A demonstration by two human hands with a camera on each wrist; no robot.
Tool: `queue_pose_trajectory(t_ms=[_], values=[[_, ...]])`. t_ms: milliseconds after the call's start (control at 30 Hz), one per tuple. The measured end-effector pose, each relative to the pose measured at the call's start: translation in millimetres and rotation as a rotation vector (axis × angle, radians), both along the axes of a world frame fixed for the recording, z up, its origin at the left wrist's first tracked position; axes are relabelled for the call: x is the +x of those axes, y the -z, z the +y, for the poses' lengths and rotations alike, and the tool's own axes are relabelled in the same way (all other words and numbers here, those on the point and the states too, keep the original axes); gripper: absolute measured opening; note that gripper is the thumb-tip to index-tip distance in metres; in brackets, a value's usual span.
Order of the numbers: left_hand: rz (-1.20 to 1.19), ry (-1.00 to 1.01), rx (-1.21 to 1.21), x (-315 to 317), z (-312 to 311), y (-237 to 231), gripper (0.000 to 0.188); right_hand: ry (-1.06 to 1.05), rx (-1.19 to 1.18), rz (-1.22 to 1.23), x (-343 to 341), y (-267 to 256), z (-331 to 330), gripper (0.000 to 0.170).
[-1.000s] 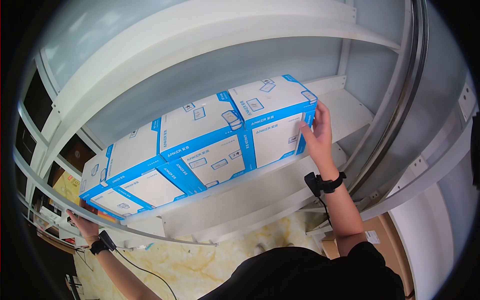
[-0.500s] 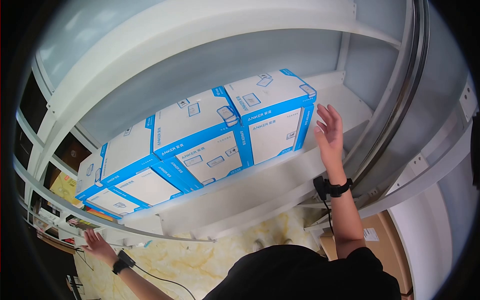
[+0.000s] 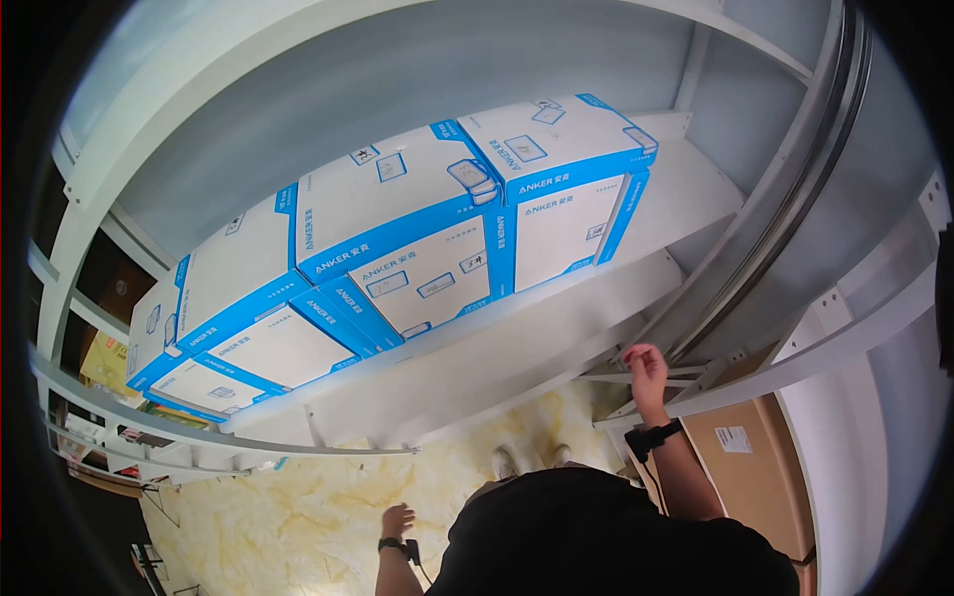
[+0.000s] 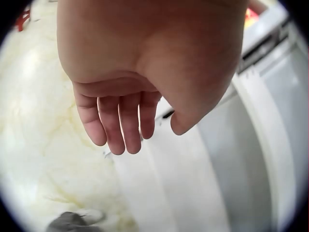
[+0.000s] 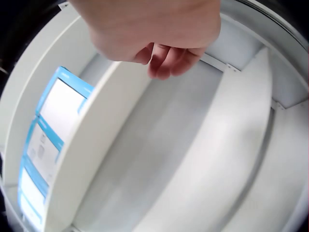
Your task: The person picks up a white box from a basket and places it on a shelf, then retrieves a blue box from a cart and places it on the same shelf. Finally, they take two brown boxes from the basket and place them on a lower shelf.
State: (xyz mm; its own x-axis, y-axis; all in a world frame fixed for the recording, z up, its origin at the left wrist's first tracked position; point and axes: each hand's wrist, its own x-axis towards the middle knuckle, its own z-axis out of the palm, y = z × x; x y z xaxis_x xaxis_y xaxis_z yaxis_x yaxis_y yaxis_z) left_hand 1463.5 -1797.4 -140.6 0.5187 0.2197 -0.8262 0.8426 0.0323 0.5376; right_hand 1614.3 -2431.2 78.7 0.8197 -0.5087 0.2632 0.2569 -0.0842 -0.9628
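White-and-blue boxes (image 3: 397, 189) stand side by side in a row on a white shelf (image 3: 477, 338). Neither hand touches them. In the head view the right hand (image 3: 647, 377) hangs below and right of the row, in front of the shelf edge, its fingers loosely bent and empty. The left hand (image 3: 397, 521) is low beside the torso, over the floor. The left wrist view shows that hand (image 4: 145, 82) with relaxed fingers and nothing in them. The right wrist view has the right hand (image 5: 164, 38) loosely curled, with the boxes (image 5: 46, 150) at the left.
A yellow-veined floor (image 3: 298, 517) lies below the shelving. Brown cartons (image 3: 745, 467) stand at the lower right. A metal upright (image 3: 785, 219) curves along the right side. Other shelves with yellow and dark items (image 3: 107, 363) are at the far left.
Both hands have come away from the boxes and dropped: the right one down from the row's right end, the left one down and to the right. The boxes stay in their row.
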Motion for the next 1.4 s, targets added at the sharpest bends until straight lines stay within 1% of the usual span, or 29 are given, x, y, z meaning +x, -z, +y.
queue_pose_trajectory(t_ms=[33, 67, 100, 133, 167, 233, 367, 433, 467, 500, 533, 567, 633, 667, 700, 733, 767, 800, 833, 900, 967, 1033, 1067, 1133, 1167, 1200, 1267, 1367, 1400], values=[[0.115, 0.163, 0.03, 2.4, -8.1, 18.9, 0.032, -0.062, -0.006, 0.082, -7.3, 23.0, 0.7, 0.009], [0.104, 0.326, 0.044, 2.4, -18.0, 24.5, 0.032, -0.039, -0.009, 0.087, -15.8, 48.4, -0.3, 0.009], [0.089, 0.494, 0.056, 4.5, -29.5, 29.5, 0.033, -0.096, -0.036, 0.198, -25.1, 73.4, -3.9, 0.009], [0.121, 0.533, 0.047, 9.6, -39.1, 31.4, 0.033, -0.15, -0.062, 0.309, -39.5, 88.6, -6.0, 0.01], [0.15, 0.573, 0.036, 16.5, -49.5, 32.4, 0.033, -0.119, -0.071, 0.31, -57.2, 95.5, -6.9, 0.01], [0.086, 0.545, 0.04, 26.0, -64.0, 41.4, 0.031, -0.137, -0.357, 0.557, -87.2, 100.2, -7.4, 0.01], [0.046, 0.626, -0.001, 46.7, -78.6, 57.2, 0.032, -0.049, -0.361, 0.662, -155.1, 113.6, -10.7, 0.008], [0.06, 0.779, 0.04, 55.7, -76.6, 62.1, 0.033, 0.008, -0.395, 0.65, -186.7, 130.1, -17.2, 0.012], [0.053, 0.83, 0.056, 60.9, -73.6, 61.6, 0.033, 0.038, -0.449, 0.729, -203.8, 127.6, -16.5, 0.015], [0.034, 0.823, 0.061, 64.9, -72.7, 59.0, 0.033, 0.102, -0.514, 0.702, -218.5, 125.2, -10.7, 0.02], [0.023, 0.777, 0.087, 67.7, -72.2, 55.0, 0.033, 0.037, -0.454, 0.986, -232.5, 140.4, -20.2, 0.024], [0.013, 0.725, 0.111, 68.3, -72.2, 50.8, 0.033, 0.037, -0.45, 1.027, -251.0, 178.3, -31.4, 0.029], [-0.023, 0.622, 0.068, 61.8, -68.9, 48.9, 0.034, -0.015, -0.51, 1.05, -278.9, 216.9, -41.3, 0.027], [-0.065, 0.622, 0.045, 62.0, -66.8, 49.5, 0.034, 0.001, -0.399, 1.007, -292.4, 251.4, -48.4, 0.026], [-0.099, 0.608, 0.02, 51.3, -64.9, 49.4, 0.034, 0.0, -0.295, 0.971, -298.6, 259.7, -52.5, 0.025], [-0.127, 0.677, 0.089, 40.0, -63.6, 50.1, 0.034, -0.012, -0.309, 1.002, -305.3, 267.1, -57.2, 0.023], [-0.151, 0.74, 0.16, 28.6, -61.4, 48.2, 0.035, -0.029, -0.329, 1.033, -310.4, 256.4, -50.7, 0.022], [-0.208, 0.796, 0.204, 13.3, -54.0, 52.5, 0.036, -0.057, -0.359, 1.014, -316.3, 229.2, -39.7, 0.02], [-0.261, 0.848, 0.246, -8.3, -51.7, 52.9, 0.038, -0.137, -0.381, 1.009, -324.0, 253.1, -48.5, 0.021], [-0.216, 0.702, 0.26, -61.5, -59.3, 14.4, 0.039, -0.249, -0.255, 1.004, -339.6, 269.6, -52.6, 0.024], [-0.254, 0.627, 0.264, -119.6, -45.3, 15.5, 0.039, -0.326, -0.152, 1.063, -345.8, 239.1, -35.1, 0.026], [-0.282, 0.929, 0.381, -178.0, -36.1, 8.8, 0.041, -0.347, -0.043, 1.086, -359.6, 232.1, -17.2, 0.029], [-0.294, 0.913, 0.464, -213.3, -33.2, 2.6, 0.043, -0.406, -0.04, 1.13, -365.5, 236.5, -11.7, 0.029], [-0.197, 0.771, 0.46, -289.2, -22.2, -14.9, 0.044, -0.465, -0.051, 1.218, -384.2, 255.0, -1.4, 0.031], [-0.157, 0.729, 0.433, -321.4, -19.9, -13.0, 0.043, -0.501, -0.066, 1.222, -393.6, 259.6, 6.4, 0.031], [-0.134, 0.707, 0.429, -364.3, -9.8, 9.6, 0.042, -0.552, -0.064, 1.259, -400.6, 269.9, 8.8, 0.032], [0.137, 0.395, 0.304, -431.5, -16.8, 0.7, 0.04, -0.6, -0.038, 1.293, -405.5, 280.8, 20.1, 0.034], [0.304, 0.164, 0.224, -532.4, -30.9, -2.1, 0.038, -0.721, -0.126, 1.351, -412.0, 287.1, 45.5, 0.032], [0.365, 0.136, 0.195, -560.7, -37.6, -3.0, 0.039, -0.756, -0.167, 1.364, -414.5, 286.7, 52.5, 0.032]])
